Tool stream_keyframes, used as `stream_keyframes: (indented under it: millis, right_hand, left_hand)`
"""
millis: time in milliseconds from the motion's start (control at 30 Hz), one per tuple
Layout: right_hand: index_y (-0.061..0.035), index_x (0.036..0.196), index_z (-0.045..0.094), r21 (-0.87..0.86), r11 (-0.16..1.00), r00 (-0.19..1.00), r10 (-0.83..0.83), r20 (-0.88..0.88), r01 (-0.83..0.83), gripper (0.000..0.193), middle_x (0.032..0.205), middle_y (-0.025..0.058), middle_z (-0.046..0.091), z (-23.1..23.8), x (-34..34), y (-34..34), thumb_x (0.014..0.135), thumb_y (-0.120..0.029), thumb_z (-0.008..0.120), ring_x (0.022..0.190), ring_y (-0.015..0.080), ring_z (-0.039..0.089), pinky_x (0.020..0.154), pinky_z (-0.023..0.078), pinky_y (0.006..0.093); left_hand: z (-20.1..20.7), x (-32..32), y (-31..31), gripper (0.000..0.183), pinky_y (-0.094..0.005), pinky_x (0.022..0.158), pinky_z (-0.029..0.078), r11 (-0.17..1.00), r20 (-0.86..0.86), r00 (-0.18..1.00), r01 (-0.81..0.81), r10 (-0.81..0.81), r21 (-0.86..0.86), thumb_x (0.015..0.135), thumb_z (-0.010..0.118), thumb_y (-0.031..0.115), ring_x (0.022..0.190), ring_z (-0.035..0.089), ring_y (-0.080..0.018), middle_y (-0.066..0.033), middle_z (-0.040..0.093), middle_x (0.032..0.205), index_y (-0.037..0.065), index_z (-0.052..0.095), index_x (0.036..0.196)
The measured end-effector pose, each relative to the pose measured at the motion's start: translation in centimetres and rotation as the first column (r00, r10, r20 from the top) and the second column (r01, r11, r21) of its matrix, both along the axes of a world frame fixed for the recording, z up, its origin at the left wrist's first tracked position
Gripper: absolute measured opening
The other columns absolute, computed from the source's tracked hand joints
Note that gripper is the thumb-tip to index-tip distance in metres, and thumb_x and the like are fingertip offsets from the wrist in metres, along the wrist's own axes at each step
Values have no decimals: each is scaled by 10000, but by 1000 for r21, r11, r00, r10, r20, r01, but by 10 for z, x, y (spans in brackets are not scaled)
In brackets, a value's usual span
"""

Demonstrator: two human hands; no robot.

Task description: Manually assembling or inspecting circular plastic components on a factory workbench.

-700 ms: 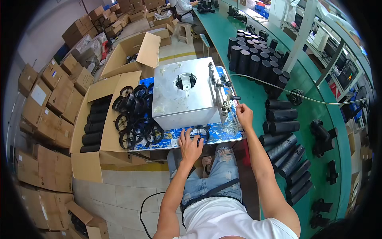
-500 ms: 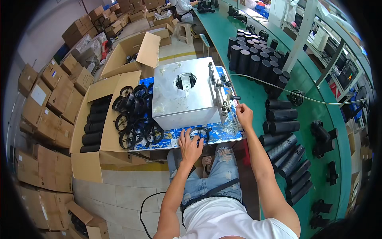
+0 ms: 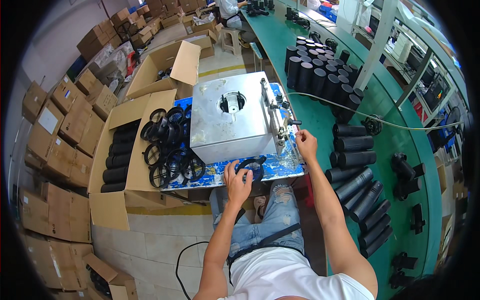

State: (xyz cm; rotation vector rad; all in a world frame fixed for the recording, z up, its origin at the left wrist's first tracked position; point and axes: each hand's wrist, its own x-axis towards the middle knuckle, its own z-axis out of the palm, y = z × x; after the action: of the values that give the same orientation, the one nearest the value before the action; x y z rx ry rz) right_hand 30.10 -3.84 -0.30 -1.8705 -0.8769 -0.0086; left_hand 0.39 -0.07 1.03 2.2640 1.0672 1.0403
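Note:
My left hand (image 3: 238, 184) is at the front edge of a worn blue and white work table (image 3: 220, 176). Its thumb and fingers are closed on the near left rim of a round black ring part (image 3: 258, 171) with small side tabs. Behind the ring stands a silver metal box (image 3: 227, 125) with a round opening holding a black fitting. A clamp with a black-tipped lever (image 3: 295, 122) is mounted along the box's right side. Just right of this clamp, my right hand (image 3: 306, 146) has its fingers curled together; what they hold, if anything, is hidden.
Left of the box lie several black rings (image 3: 175, 162), beside an open carton (image 3: 114, 196) of black cylinders. A green bench (image 3: 320, 117) on the right carries upright and lying black cylinders (image 3: 354, 145). A thin hose (image 3: 400, 126) crosses it. Stacked cartons (image 3: 65, 140) line the left; a person (image 3: 230, 10) sits farther back.
The black ring has tilted up and its far edge sits higher against the box. My left fingers have drawn in on its rim. My right hand has hardly moved.

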Motion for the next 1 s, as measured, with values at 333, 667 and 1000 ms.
stream_keyframes:
  millis: [333,667,1000]
  right_hand:
    - [-72,803,665,-7,1000,1000,-5,6,5,132,616,89,618,5,-4,-1,758,-172,591,571,239,612,566,468,355]
    - [-75,813,668,-4,1000,1000,-3,5,3,140,627,92,623,3,-2,-1,762,-181,592,581,242,615,569,467,354]
    - [-77,815,667,-25,1000,1000,-3,8,3,143,634,93,629,5,-3,-1,761,-184,591,590,248,622,571,471,360]
  left_hand:
    - [-4,-6,10,337,-316,936,396,838,444,893,188,71,-513,967,477,239,1078,531,-213,-118,569,1192,-42,662,941]
    - [24,-13,1,376,-326,919,430,356,841,429,769,329,-531,1003,380,298,1035,584,-175,-90,637,1099,17,601,1123]
    - [20,-17,-3,469,-328,949,395,338,863,468,794,190,-505,995,364,389,1070,570,-186,-108,631,1150,13,598,1150]
